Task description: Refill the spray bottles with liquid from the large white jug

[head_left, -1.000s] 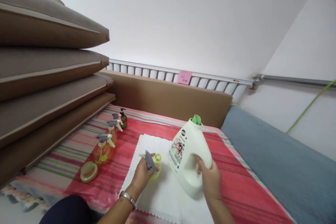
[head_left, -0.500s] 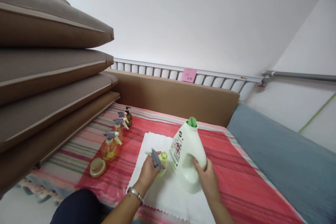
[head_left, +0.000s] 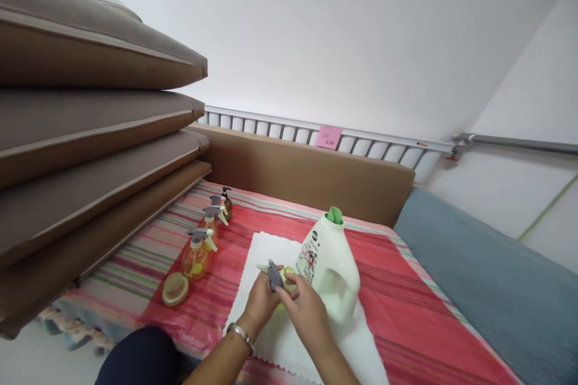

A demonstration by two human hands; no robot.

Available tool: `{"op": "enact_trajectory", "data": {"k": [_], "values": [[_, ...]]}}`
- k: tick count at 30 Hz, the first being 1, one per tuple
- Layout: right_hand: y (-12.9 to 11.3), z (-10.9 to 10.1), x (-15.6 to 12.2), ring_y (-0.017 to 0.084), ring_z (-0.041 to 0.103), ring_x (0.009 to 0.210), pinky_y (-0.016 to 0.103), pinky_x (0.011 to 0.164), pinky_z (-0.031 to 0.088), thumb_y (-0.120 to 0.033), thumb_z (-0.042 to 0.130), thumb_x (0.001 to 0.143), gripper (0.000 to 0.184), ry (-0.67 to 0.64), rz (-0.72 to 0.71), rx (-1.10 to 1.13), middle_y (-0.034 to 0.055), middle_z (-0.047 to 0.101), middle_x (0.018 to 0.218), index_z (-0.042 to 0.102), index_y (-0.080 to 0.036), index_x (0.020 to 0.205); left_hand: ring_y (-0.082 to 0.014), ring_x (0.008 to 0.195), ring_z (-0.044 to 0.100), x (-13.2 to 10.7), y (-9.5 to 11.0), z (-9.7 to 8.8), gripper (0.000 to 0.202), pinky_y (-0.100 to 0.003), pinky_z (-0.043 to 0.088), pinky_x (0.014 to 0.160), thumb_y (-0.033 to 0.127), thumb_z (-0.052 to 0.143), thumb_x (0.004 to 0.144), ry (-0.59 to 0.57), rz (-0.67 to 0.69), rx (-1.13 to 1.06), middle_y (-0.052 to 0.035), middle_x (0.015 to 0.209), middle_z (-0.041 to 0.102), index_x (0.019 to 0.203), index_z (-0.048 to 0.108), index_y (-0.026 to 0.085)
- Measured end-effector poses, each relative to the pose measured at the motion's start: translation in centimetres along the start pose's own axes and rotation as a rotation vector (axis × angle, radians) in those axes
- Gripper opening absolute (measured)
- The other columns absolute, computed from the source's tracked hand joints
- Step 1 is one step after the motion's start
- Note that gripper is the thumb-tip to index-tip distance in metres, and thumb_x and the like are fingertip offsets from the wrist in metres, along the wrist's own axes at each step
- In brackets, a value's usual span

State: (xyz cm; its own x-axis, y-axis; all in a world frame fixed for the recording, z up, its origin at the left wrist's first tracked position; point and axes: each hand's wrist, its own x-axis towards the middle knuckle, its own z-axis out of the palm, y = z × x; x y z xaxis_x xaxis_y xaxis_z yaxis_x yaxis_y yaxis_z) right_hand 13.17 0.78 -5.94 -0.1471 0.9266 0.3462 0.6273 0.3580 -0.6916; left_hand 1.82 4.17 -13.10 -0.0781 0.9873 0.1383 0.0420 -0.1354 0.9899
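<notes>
the small spray bottle (head_left: 280, 277) stands on the white cloth (head_left: 265, 248), just left of the detergent jug (head_left: 333, 264). the left hand (head_left: 261, 302) wraps it from behind, fingers curled shut around the body. the right hand (head_left: 305, 313) pinches its neck, fingertips together just under the grey trigger head. the bottle is clear yellow-green plastic, rounded. the jug is smooth pale plastic with a green spout and a moulded handle. the cloth has a scalloped edge.

- Our left hand (head_left: 261, 302) reaches in from the lower left, forearm slanting up, fingers curled tight in a grip.
- Our right hand (head_left: 306, 313) lies just beside it, palm down, fingers pinching inward and touching the left hand.
</notes>
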Motion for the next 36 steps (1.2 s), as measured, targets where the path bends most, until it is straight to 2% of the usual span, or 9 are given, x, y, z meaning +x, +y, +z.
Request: {"op": "enact_trajectory", "data": {"k": [4,6,12,17,21,24,27,30,36], "values": [[-0.7,0.9,0.5,0.023,0.064,0.077,0.029,0.065,0.045,-0.024,0.056,0.075,0.01,-0.053,0.006,-0.126,0.0028,0.069,0.082,0.064,-0.023,0.081,-0.0249,0.093,0.063,0.1,0.1,-0.3,0.045,-0.035,0.049,0.084,0.025,0.071,0.065,0.005,0.058,0.04,-0.0098,0.101,0.069,0.108,0.062,0.016],[-0.6,0.8,0.7,0.023,0.064,0.075,0.028,0.063,0.043,-0.024,0.054,0.077,0.01,-0.062,0.01,-0.173,0.0024,0.069,0.077,0.063,-0.024,0.077,-0.0265,0.099,0.061,0.1,0.2,-0.6,0.043,-0.036,0.046,0.088,0.023,0.072,0.063,0.005,0.085,0.067,-0.0093,0.103,0.069,0.105,0.064,0.017],[-0.3,-0.4,1.0,0.022,0.063,0.079,0.027,0.064,0.043,-0.027,0.05,0.08,0.015,-0.056,0.002,-0.23,0.003,0.069,0.082,0.064,-0.024,0.085,-0.0273,0.105,0.057,0.1,0.0,-1.2,0.04,-0.039,0.041,0.095,0.018,0.073,0.06,-0.006,0.151,0.136,-0.0076,0.104,0.068,0.1,0.067,0.02],[-0.9,-3.1,1.2,0.023,0.064,0.078,0.028,0.064,0.044,-0.036,0.047,0.082,0.021,-0.023,0.02,-0.233,0.0042,0.07,0.084,0.063,-0.023,0.086,-0.0258,0.114,0.053,0.2,-1.0,-1.3,0.059,-0.04,0.035,0.102,0.011,0.075,0.057,0.038,0.137,0.164,-0.0097,0.12,0.062,0.114,0.06,0.019],[-1.5,-6.8,1.0,0.024,0.064,0.073,0.03,0.064,0.045,-0.046,0.045,0.08,0.03,0.032,0.054,-0.234,0.0061,0.069,0.082,0.062,-0.021,0.087,-0.0248,0.114,0.054,0.4,-1.3,-1.5,0.07,-0.039,0.036,0.102,0.011,0.078,0.053,0.046,0.124,0.163,-0.0096,0.122,0.061,0.119,0.056,0.021],[-1.9,-10.1,0.9,0.025,0.063,0.073,0.03,0.062,0.043,-0.052,0.046,0.078,0.035,0.096,0.082,-0.258,0.006,0.069,0.081,0.062,-0.022,0.089,-0.0246,0.113,0.055,0.4,-1.2,-1.6,0.071,-0.039,0.037,0.102,0.012,0.079,0.052,0.047,0.117,0.16,-0.0093,0.121,0.062,0.119,0.056,0.02],[-2.7,-12.5,1.2,0.025,0.061,0.072,0.031,0.058,0.04,-0.054,0.045,0.078,0.037,0.175,0.031,-0.358,0.0054,0.067,0.08,0.063,-0.024,0.09,-0.0246,0.113,0.055,0.3,-0.9,-1.6,0.067,-0.038,0.037,0.102,0.013,0.079,0.052,0.053,0.108,0.156,-0.0085,0.12,0.062,0.116,0.058,0.021],[-3.6,-13.3,1.8,0.024,0.059,0.069,0.031,0.058,0.039,-0.052,0.044,0.08,0.035,0.182,-0.084,-0.468,0.0051,0.067,0.076,0.063,-0.023,0.088,-0.025,0.114,0.054,0.2,-0.6,-1.5,0.065,-0.038,0.036,0.102,0.014,0.079,0.053,0.06,0.099,0.155,-0.0089,0.12,0.062,0.115,0.059,0.021],[-4.5,-12.2,2.6,0.024,0.061,0.07,0.031,0.059,0.039,-0.044,0.044,0.084,0.031,0.058,-0.212,-0.576,0.0055,0.068,0.077,0.064,-0.022,0.091,-0.0254,0.113,0.055,0.0,-0.4,-1.5,0.065,-0.038,0.037,0.102,0.012,0.078,0.052,0.067,0.09,0.157,-0.0086,0.12,0.062,0.114,0.06,0.021]]}}
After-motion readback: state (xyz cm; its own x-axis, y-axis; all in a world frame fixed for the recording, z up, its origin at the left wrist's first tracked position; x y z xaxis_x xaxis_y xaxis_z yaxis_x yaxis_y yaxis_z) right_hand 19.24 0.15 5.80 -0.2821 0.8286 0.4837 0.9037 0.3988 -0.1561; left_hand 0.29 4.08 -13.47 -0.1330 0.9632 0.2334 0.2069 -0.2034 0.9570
